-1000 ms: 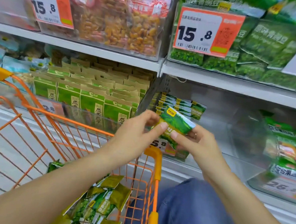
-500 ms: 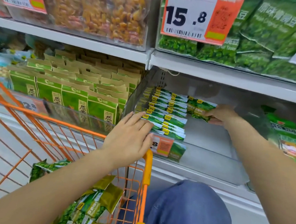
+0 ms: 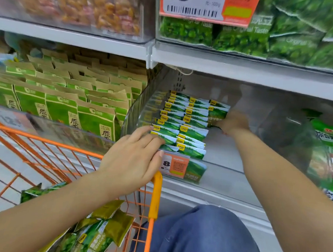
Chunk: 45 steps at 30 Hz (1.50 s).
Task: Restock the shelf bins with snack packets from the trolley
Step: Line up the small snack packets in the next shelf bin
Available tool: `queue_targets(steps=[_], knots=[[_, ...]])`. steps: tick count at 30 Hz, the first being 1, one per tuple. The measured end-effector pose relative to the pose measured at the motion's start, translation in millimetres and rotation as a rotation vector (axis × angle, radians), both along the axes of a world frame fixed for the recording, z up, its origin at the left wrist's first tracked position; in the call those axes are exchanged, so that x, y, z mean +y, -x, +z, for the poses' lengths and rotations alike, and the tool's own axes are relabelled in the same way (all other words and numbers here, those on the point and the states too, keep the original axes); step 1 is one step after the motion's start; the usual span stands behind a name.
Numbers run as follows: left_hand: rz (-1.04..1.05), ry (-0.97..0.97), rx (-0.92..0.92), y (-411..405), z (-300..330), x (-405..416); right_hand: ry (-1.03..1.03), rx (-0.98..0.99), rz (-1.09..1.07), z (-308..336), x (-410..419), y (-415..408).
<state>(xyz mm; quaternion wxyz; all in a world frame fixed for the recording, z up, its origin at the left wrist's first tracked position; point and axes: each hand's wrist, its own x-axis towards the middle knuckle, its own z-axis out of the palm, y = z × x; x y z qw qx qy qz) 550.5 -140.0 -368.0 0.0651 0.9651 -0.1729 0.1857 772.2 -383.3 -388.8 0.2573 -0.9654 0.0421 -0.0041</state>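
Writing: I read "Original Taste" on the green pea bags (image 3: 243, 36) above; the bin's tag (image 3: 176, 165) showed an "8".
Left hand (image 3: 134, 157): fingers lay straight on the front packets (image 3: 190, 134) at the bin's (image 3: 227, 174) front edge.
Right hand (image 3: 233, 123): deep in the bin against a rear packet (image 3: 218, 114); I could not tell its grip.
Trolley (image 3: 155, 195): more packets inside.

My left hand (image 3: 132, 158) near, fingers straight, spread flat. My right hand (image 3: 233, 123) far, arm extended, fingers hidden.
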Motion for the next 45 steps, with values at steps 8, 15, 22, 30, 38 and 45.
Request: queue_targets(steps=[8, 15, 22, 30, 38, 45], knots=[[-0.004, 0.014, -0.039, 1.4, 0.6, -0.6, 0.196, -0.069, -0.098, 3.9, 6.8, 2.9], [-0.037, 0.025, -0.043, 0.3, -0.4, 2.0, 0.038, 0.085, -0.066, 14.5, 2.1, 12.7], [-0.179, -0.084, -0.157, 29.2, 32.5, 25.8, 0.171, -0.146, 0.146, 79.2, 33.8, 84.2], [-0.084, -0.304, 0.63, 82.9, 7.1, 78.2, 0.1, -0.365, 0.965, 57.0, 115.1, 240.8], [-0.269, -0.556, 1.168, 119.5, -73.6, 54.8, -0.084, -0.271, 0.969, 29.3, 124.9, 247.8], [-0.28, -0.499, 1.089, 117.0, -73.9, 53.3, -0.142, -0.272, 0.953, 25.9, 127.0, 245.4]])
